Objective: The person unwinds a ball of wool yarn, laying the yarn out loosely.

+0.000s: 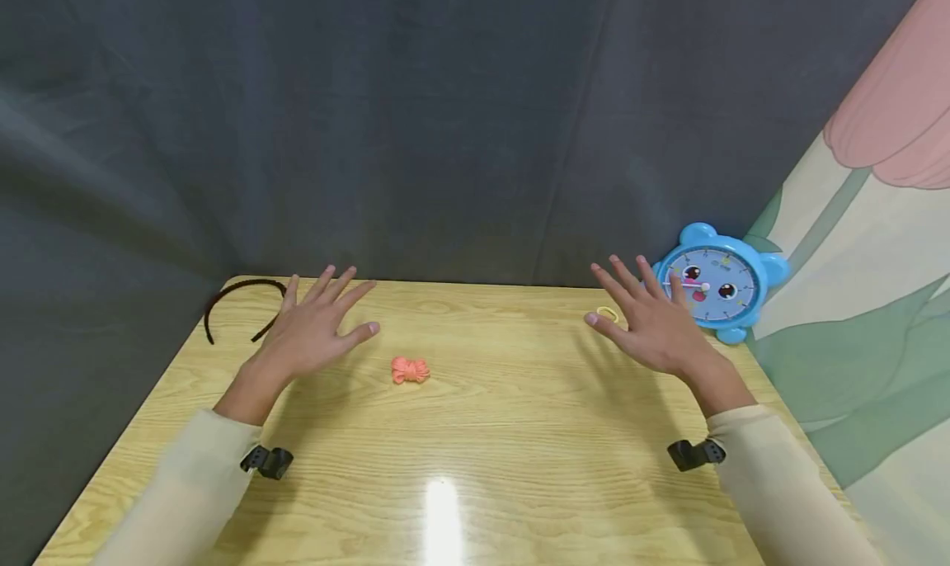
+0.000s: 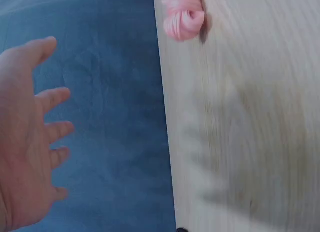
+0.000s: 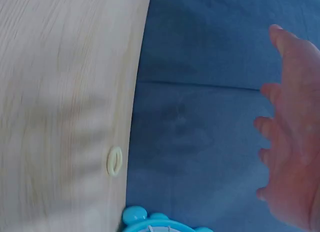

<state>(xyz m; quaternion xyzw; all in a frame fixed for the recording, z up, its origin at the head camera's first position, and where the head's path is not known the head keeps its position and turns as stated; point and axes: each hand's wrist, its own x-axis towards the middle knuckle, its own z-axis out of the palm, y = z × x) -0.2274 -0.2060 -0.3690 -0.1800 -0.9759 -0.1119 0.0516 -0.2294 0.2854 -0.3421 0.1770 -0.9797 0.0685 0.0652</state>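
Observation:
My left hand (image 1: 310, 332) hovers above the table's left side, fingers spread, holding nothing; in the left wrist view the hand (image 2: 27, 137) shows its palm side. To its right lies a bundle of coral cord (image 1: 411, 370), which the left wrist view shows as a pink coil (image 2: 183, 16). A black curved band (image 1: 248, 283) is partly behind the left hand. My right hand (image 1: 656, 327) is raised with spread, empty fingers, also seen in the right wrist view (image 3: 295, 132). Beside its thumb lies a pale yellow ring (image 1: 608, 312), whole in the right wrist view (image 3: 114, 161).
A blue animal-shaped clock (image 1: 731, 290) stands at the table's back right corner, partly behind the right hand's fingers. The wooden table (image 1: 482, 417) ends at a dark grey curtain (image 1: 445, 129). A patterned cloth (image 1: 853, 327) hangs on the right.

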